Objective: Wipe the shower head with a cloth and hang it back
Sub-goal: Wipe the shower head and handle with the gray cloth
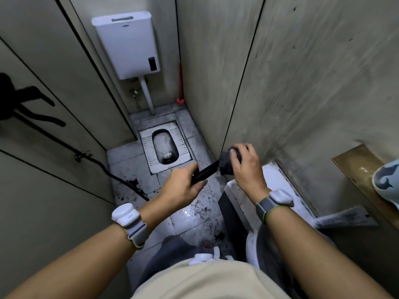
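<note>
My left hand (183,188) grips the black handle of the shower head (205,174), which points up and to the right. A dark grey cloth (225,164) is wrapped over the head end, so the head itself is hidden. My right hand (246,167) presses down on that cloth from above. A black hose (121,180) runs from the left wall down across the floor toward my left hand. A black wall fitting (13,102) with black taps sits on the left wall.
A squat toilet pan (165,147) lies in the tiled floor ahead, under a white cistern (127,44). A red brush (180,91) stands in the far corner. A white basin (248,190) is below my right hand, and a wooden shelf (362,169) is on the right wall.
</note>
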The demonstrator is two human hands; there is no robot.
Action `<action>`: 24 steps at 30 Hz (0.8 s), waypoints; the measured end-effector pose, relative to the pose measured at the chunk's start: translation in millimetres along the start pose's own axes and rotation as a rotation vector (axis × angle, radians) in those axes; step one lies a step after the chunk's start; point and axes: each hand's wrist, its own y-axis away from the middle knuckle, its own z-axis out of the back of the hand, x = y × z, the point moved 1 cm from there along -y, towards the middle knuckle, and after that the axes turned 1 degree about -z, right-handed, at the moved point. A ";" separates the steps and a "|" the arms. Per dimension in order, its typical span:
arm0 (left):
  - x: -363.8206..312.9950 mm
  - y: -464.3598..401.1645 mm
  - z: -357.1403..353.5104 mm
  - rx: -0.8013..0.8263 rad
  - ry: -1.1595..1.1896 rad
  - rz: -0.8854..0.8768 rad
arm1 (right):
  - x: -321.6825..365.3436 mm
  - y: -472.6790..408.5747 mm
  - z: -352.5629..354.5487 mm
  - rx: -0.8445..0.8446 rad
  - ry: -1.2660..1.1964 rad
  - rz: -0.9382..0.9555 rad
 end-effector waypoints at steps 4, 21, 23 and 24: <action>4.8 6.6 15.1 0.009 0.028 0.015 | -1.3 -14.6 0.4 -0.032 -0.307 -0.316; 16.0 5.3 20.9 0.184 0.585 0.305 | 25.2 -18.3 2.3 -0.005 -0.066 -0.124; 16.9 6.3 19.6 0.173 0.538 0.276 | 20.6 -20.1 8.2 0.049 0.040 -0.165; 17.1 6.6 19.0 0.169 0.499 0.254 | 18.6 -21.9 11.5 0.087 0.091 -0.200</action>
